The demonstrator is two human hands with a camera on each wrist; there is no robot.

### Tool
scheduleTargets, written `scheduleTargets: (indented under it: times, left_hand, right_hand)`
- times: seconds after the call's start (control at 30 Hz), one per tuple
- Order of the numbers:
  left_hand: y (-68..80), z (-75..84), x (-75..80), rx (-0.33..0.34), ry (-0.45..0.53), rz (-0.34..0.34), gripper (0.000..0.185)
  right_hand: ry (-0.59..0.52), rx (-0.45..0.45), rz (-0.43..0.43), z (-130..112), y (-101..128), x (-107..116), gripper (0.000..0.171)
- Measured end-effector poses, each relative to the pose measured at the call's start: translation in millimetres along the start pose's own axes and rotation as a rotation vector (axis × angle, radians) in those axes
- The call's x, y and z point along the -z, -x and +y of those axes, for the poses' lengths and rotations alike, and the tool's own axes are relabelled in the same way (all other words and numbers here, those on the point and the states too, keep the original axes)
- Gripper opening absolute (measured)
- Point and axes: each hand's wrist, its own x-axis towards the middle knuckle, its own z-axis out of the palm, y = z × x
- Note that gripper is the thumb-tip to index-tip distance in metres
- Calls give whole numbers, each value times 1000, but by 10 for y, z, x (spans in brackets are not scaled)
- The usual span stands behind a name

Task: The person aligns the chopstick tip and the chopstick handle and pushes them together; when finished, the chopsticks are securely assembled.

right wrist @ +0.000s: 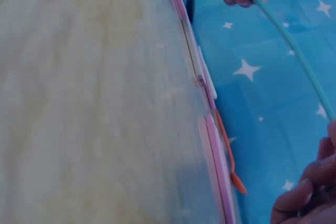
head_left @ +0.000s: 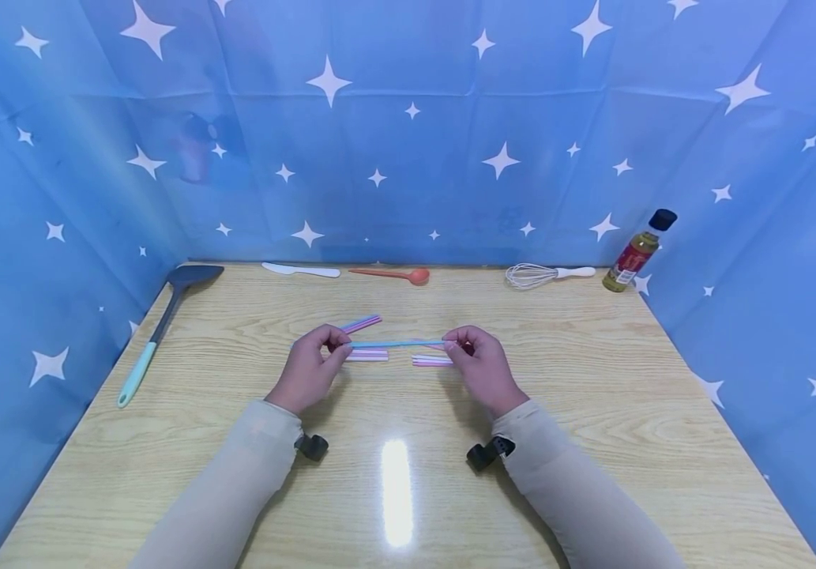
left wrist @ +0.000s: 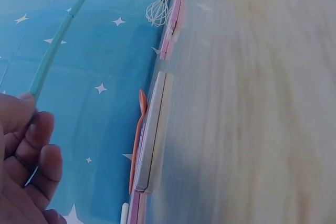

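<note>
Both hands pinch one blue straw above the worktop's middle.

The left hand [head_left: 308,367] grips one end of the blue straw [head_left: 396,344] and the right hand [head_left: 479,365] the other, holding it level over pink straws [head_left: 368,356] lying near the centre of the worktop [head_left: 592,395].
</note>
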Motion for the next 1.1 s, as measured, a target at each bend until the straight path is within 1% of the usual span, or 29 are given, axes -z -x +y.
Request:
scheduleTargets:
  times: [0.07, 0.2, 0.33, 0.53, 0.63, 0.77, 0.83, 0.93, 1.1]
  left_hand:
    - [-1, 4, -5, -22, -1, 16, 6]
    - [7, 24, -14, -58, 6, 45, 4]
    - [12, 45, -13, -86, 18, 46, 5]
    - [20, 40, 4, -80, 20, 26, 4]
    - [14, 18, 18, -73, 16, 21, 5]
    - [-26, -42, 101, -36, 3, 43, 6]
    - [-54, -90, 171, -1, -9, 71, 7]
    - [-86, -190, 280, 60, -61, 117, 9]
    - [-115, -337, 411, 166, -129, 188, 12]
  right_hand:
    - [-14, 5, 19, -18, 15, -28, 16]
    - [-30, 12, 30, -60, 45, -60, 19]
    - [-34, 3, 28, -77, 50, -63, 19]
    - [-60, 2, 10, -55, 26, -42, 19]
    - [-58, -19, 9, -47, 10, -24, 20]
    - [-34, -67, 13, -29, -19, 29, 24]
    - [-16, -87, 23, -4, -41, 66, 28]
    - [0, -101, 40, 49, -77, 119, 31]
    - [-5, -108, 54, 99, -118, 157, 31]
